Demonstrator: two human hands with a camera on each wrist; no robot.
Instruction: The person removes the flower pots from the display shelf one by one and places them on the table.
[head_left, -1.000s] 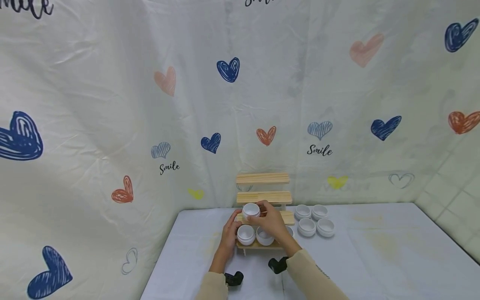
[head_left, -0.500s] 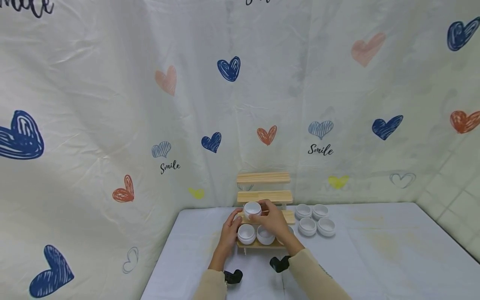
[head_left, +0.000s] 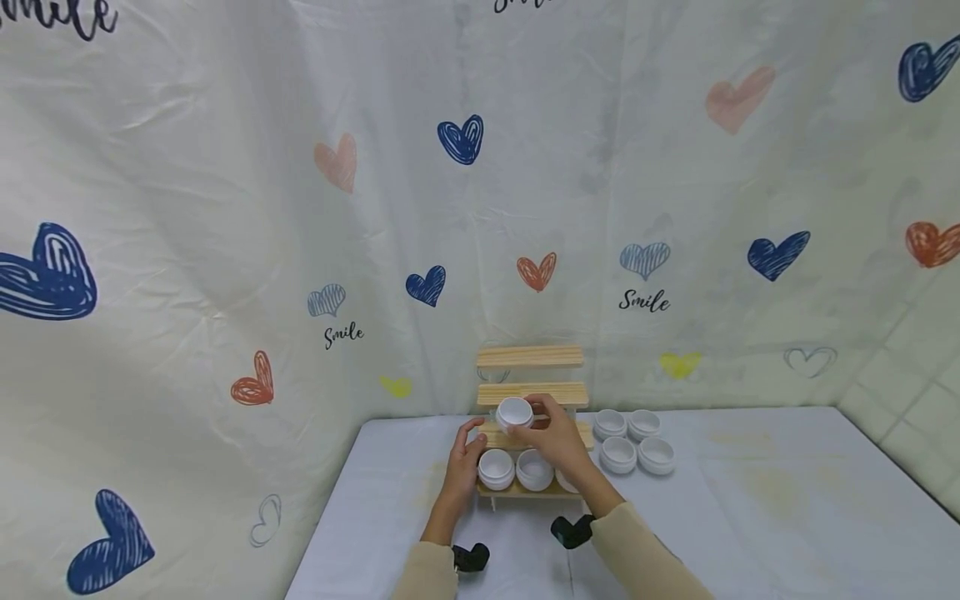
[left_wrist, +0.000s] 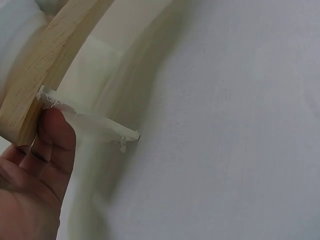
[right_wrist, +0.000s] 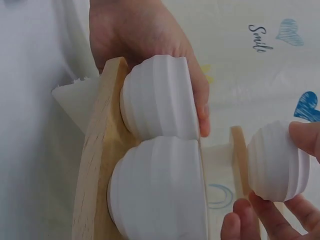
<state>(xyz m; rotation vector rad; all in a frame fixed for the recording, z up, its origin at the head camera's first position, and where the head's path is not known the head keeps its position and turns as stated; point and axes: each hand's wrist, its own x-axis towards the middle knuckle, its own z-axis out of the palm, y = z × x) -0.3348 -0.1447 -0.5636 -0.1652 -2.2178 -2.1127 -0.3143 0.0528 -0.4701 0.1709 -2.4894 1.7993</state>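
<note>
My right hand (head_left: 558,437) pinches a small white ribbed bowl (head_left: 514,414) between thumb and fingers. In the right wrist view that bowl (right_wrist: 277,162) is close against the second-lowest board (right_wrist: 241,160) of a tiered wooden display stand (head_left: 529,358). On the stand's bottom board (right_wrist: 95,165), white bowls (right_wrist: 155,187) sit side by side, the rightmost partly covered by my right forearm in the head view. My left hand (head_left: 462,467) grips the stand's left end, beside the leftmost bowl (head_left: 496,469). In the left wrist view, my left fingers (left_wrist: 57,130) curl under the board beside a pale leg (left_wrist: 90,115).
Several more white bowls (head_left: 618,455) stand in two rows to the right of the stand. A white cloth covers the table (head_left: 750,517), and a curtain (head_left: 585,183) printed with hearts hangs behind. Black wrist camera mounts (head_left: 471,557) show at both wrists.
My right hand has moved the pinched bowl slightly right and upward above the second-lowest board. My left hand stays at the stand's left end. The head view has shifted a little.
</note>
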